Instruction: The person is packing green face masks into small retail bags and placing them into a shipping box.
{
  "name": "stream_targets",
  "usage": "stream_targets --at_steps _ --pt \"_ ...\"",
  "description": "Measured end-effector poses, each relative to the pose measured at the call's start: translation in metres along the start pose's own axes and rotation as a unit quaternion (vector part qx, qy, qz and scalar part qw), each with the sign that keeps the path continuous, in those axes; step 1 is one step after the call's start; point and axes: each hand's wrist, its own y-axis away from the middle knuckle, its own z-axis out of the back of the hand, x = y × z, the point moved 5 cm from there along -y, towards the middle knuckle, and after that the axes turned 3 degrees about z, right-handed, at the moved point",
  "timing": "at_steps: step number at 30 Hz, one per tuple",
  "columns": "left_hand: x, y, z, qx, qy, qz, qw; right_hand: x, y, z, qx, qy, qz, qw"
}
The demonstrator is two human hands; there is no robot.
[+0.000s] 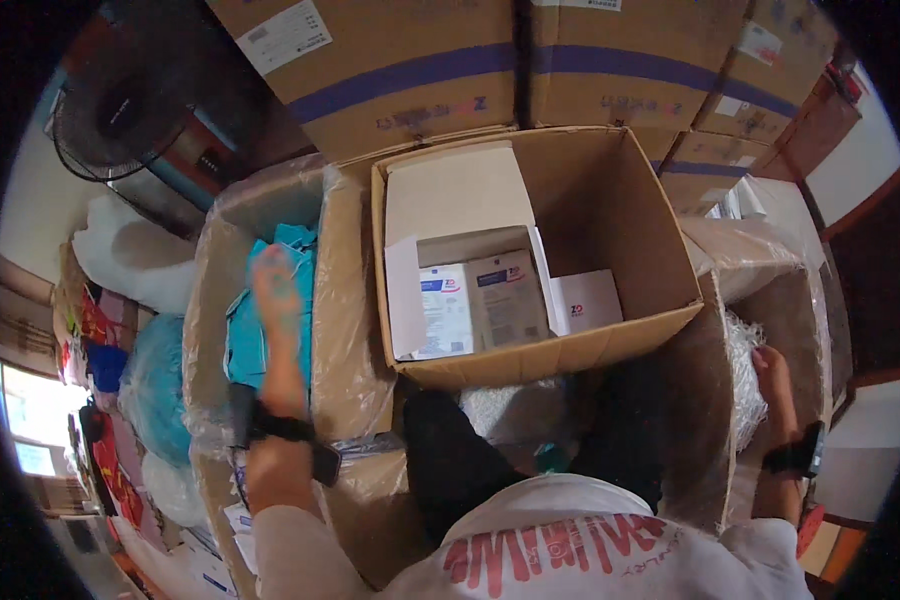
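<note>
My left hand (pixel 275 278) reaches into the plastic-lined box on my left, over teal packets (pixel 242 345). Its fingers are smeared by motion, so I cannot make out a grip. My right hand (pixel 771 372) is down in another lined box on my right, against crinkled clear plastic packaging (pixel 744 375); most of its fingers are hidden. Between the two, a large open cardboard carton (pixel 610 235) holds a white inner box (pixel 458 195) with its lid up. White printed packets (pixel 510 297) stand inside that inner box. A smaller white box (pixel 587 300) sits beside it.
Tall cardboard cartons (pixel 410 75) with purple bands are stacked behind the open carton. A fan (pixel 115 120) stands at the far left. Teal bundles in clear plastic (pixel 158 375) lie left of the lined box. My legs are below the carton.
</note>
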Motion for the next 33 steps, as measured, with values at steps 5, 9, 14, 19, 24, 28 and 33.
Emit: stream_targets --at_steps 5,9,14,19,24,28,33 --pt "-0.085 0.134 -0.192 0.504 0.249 0.294 0.773 0.195 0.013 -0.038 -0.051 -0.15 0.222 0.962" --pt "-0.046 0.203 -0.266 0.519 -0.079 0.363 0.77 0.27 0.011 -0.088 0.011 -0.209 0.292 0.933" --pt "-0.027 0.209 -0.272 0.51 -0.174 0.342 0.77 0.329 0.016 -0.142 0.094 -0.256 0.313 0.91" --pt "0.01 0.224 -0.286 0.497 -0.112 0.393 0.765 0.339 0.015 -0.158 0.09 -0.208 0.337 0.914" --pt "0.056 0.252 -0.306 0.448 -0.001 0.464 0.764 0.341 0.016 -0.153 0.051 -0.179 0.352 0.917" --pt "0.076 0.261 -0.305 0.304 0.033 0.491 0.815 0.348 0.017 -0.157 0.069 -0.171 0.351 0.918" --pt "-0.018 0.202 -0.269 0.34 0.004 0.505 0.794 0.34 0.018 -0.152 0.05 -0.176 0.332 0.925"
